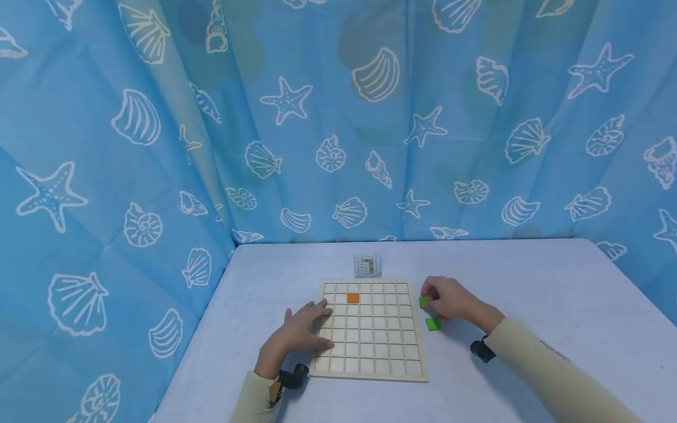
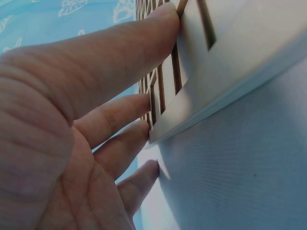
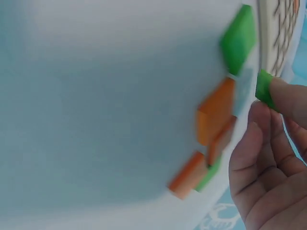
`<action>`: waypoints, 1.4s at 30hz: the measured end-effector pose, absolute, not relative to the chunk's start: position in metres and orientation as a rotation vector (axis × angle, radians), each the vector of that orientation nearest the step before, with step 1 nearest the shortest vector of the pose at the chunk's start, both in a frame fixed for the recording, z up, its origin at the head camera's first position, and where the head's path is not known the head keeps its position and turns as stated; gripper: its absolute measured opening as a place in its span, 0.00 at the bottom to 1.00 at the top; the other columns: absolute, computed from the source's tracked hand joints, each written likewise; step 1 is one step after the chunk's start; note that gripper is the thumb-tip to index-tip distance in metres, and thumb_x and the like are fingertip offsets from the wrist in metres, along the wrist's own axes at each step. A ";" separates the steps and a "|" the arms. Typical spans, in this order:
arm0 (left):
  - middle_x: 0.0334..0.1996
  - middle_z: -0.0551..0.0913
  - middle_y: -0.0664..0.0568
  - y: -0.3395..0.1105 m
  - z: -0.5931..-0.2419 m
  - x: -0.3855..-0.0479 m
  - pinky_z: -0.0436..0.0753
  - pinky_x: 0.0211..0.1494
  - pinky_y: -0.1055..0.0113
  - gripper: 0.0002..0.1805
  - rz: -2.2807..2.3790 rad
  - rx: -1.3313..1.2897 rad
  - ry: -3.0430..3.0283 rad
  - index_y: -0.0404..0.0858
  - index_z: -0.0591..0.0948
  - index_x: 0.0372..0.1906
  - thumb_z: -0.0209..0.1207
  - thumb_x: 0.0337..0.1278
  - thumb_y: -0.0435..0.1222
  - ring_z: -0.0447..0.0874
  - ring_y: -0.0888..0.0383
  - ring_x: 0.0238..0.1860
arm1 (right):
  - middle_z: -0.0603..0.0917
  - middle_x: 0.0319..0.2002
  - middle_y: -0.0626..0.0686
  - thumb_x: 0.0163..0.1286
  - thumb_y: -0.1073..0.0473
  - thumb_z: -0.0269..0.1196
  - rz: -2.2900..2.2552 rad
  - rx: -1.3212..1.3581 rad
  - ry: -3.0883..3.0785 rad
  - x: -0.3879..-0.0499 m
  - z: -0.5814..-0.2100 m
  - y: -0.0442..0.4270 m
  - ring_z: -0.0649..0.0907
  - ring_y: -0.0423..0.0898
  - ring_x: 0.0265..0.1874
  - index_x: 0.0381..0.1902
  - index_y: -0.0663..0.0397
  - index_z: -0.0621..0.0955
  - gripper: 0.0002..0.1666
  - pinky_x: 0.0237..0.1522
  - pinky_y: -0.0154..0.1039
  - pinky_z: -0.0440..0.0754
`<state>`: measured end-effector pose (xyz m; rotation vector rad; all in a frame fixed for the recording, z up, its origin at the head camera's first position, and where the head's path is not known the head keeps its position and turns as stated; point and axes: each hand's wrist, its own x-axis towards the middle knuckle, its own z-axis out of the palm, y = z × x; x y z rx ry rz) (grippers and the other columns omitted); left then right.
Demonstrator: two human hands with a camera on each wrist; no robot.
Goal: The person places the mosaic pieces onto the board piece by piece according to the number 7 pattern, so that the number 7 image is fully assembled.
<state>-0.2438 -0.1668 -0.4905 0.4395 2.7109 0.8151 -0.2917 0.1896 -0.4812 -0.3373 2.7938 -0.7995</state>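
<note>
1. Right hand (image 1: 451, 298) pinched green tile (image 1: 424, 301), right of board (image 1: 366, 322), short of tabletop's (image 1: 550, 282) far edge.
2. Left hand (image 1: 298, 331) lay spread over board's left edge.
3. Green tile seemed light, stiff; edges suited gripping.

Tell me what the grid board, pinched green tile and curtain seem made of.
Grid board: probably wood, matte; pale, with brown grid lines.
Pinched green tile: plastic or painted wood, apparently smooth; evenly coloured, which leaves it open.
Curtain: likely thin fabric, fairly matte; hangs in soft folds.
</note>
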 end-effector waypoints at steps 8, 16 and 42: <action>0.75 0.63 0.45 -0.167 -0.489 -0.244 0.37 0.72 0.25 0.41 0.811 0.446 2.709 0.40 0.74 0.67 0.75 0.45 0.44 0.53 0.39 0.77 | 0.83 0.39 0.53 0.66 0.67 0.61 -0.797 -0.347 2.823 -0.305 -0.458 0.184 0.77 0.48 0.37 0.43 0.57 0.83 0.09 0.39 0.43 0.81; 0.76 0.62 0.47 -0.169 -0.491 -0.246 0.37 0.73 0.27 0.41 0.810 0.427 2.700 0.42 0.73 0.68 0.74 0.46 0.46 0.52 0.40 0.78 | 0.84 0.42 0.56 0.68 0.66 0.59 -0.873 -0.381 2.846 -0.319 -0.451 0.170 0.80 0.51 0.42 0.45 0.59 0.83 0.10 0.46 0.49 0.81; 0.76 0.62 0.48 -0.168 -0.492 -0.244 0.38 0.73 0.27 0.40 0.778 0.439 2.722 0.44 0.73 0.69 0.73 0.48 0.47 0.53 0.41 0.78 | 0.85 0.37 0.53 0.66 0.67 0.61 -1.120 -0.541 2.745 -0.324 -0.487 0.096 0.82 0.46 0.38 0.42 0.59 0.83 0.08 0.44 0.46 0.83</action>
